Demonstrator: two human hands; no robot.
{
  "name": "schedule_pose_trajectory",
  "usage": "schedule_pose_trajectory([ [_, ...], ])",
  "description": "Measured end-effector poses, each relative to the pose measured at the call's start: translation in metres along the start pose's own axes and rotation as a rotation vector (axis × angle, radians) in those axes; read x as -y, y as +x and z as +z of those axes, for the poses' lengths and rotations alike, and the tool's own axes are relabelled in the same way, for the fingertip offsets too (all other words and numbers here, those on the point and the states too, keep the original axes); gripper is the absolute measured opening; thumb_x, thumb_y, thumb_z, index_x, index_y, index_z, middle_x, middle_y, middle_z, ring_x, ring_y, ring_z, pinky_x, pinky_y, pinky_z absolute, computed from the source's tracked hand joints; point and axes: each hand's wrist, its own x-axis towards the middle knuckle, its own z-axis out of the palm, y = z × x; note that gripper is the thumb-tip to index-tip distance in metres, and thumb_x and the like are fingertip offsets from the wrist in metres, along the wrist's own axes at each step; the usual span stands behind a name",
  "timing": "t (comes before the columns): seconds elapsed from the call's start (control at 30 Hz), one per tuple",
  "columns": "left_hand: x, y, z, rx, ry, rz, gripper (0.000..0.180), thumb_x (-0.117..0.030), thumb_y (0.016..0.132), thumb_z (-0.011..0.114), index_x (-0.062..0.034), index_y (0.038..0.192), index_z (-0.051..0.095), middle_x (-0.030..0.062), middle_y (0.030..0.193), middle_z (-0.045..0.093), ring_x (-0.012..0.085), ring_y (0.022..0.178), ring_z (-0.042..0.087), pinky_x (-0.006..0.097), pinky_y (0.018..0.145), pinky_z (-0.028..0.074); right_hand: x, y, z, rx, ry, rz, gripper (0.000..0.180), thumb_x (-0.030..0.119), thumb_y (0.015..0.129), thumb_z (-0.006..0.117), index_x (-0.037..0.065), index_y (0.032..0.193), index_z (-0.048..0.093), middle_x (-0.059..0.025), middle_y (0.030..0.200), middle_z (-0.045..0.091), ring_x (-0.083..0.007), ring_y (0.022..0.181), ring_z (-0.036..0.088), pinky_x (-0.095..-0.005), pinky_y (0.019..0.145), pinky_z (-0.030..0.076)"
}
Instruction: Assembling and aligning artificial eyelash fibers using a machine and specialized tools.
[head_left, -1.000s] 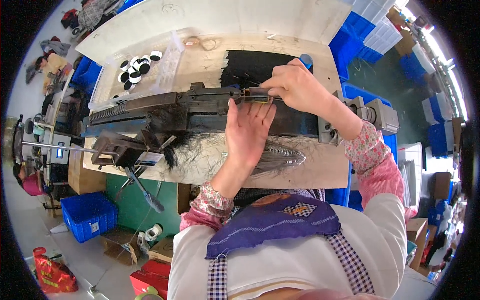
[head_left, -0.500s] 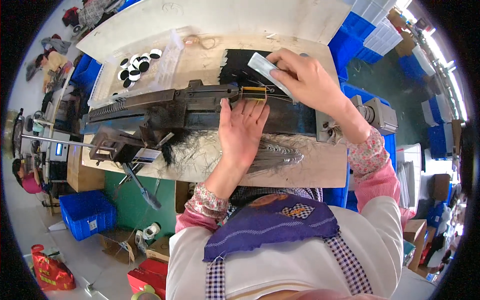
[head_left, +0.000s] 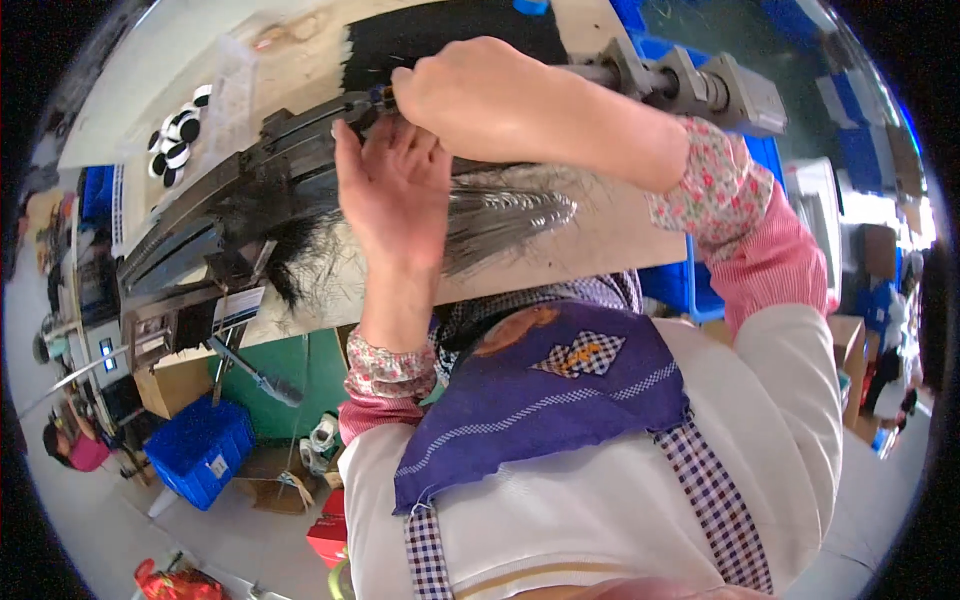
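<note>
Head view: dark metal machine [head_left: 285,165] lies lengthwise on the pale bench [head_left: 620,220], rising from the left toward the upper middle. Work centres on its narrow end, just above the left fingertips; a small yellowish bit shows there, too blurred and covered to identify.

Right hand [head_left: 455,95]: knuckles up, fingers curled tightly into a near-fist, back of the hand to the camera. Fingertip side sits at or over the machine's end. Contents of the curl hidden; can't say whether it grips anything.

Left hand [head_left: 398,200]: palm up, thumb standing clear of the fingers, grip slack and wide, palm bare. Fingers slightly bent, tips running in under the right hand by the machine's end; contact there unclear.

Just right of the left wrist, a sheaf of shiny dark wires [head_left: 510,218] on the bench. Left of that wrist, a black bristle tuft [head_left: 290,262] and scattered loose strands.

Beyond the hands, a black mat [head_left: 440,25]. Farther left, a translucent tray [head_left: 235,85] with white-and-black round pieces [head_left: 178,140] heaped in it. Grey motor-like housing [head_left: 750,95] at the machine's right. Blue crate [head_left: 203,452] on the floor, lower left.
</note>
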Motion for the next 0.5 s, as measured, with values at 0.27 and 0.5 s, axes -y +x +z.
schedule_pose_trajectory([
  [0.27, 0.037, -0.002, -0.014, 0.037, 0.118, 0.112, 0.030, -0.028, 0.096, 0.051, -0.0044, 0.114, 0.051, 0.0083, 0.120, 0.054, 0.0203, 0.119, 0.046, 0.037, 0.107, 0.032, 0.008, -0.108, 0.035, 0.064, 0.297, 0.108, 0.026, 0.006, 0.080, 0.057, 0.005, 0.105, 0.050, -0.0124, 0.100, 0.060, -0.0308, 0.088, 0.063, -0.0429, 0.066, 0.051],
  [0.5, 0.057, -0.033, -0.041, 0.125, 0.018, -0.154, 0.041, -0.016, 0.094, 0.053, 0.0011, 0.131, 0.045, 0.0150, 0.130, 0.052, 0.0285, 0.128, 0.043, 0.038, 0.107, 0.033, 0.008, -0.153, 0.104, 0.173, 0.305, -0.065, 0.019, 0.012, 0.079, 0.056, 0.010, 0.098, 0.055, -0.0058, 0.092, 0.057, -0.0258, 0.082, 0.065, -0.0384, 0.063, 0.053],
])
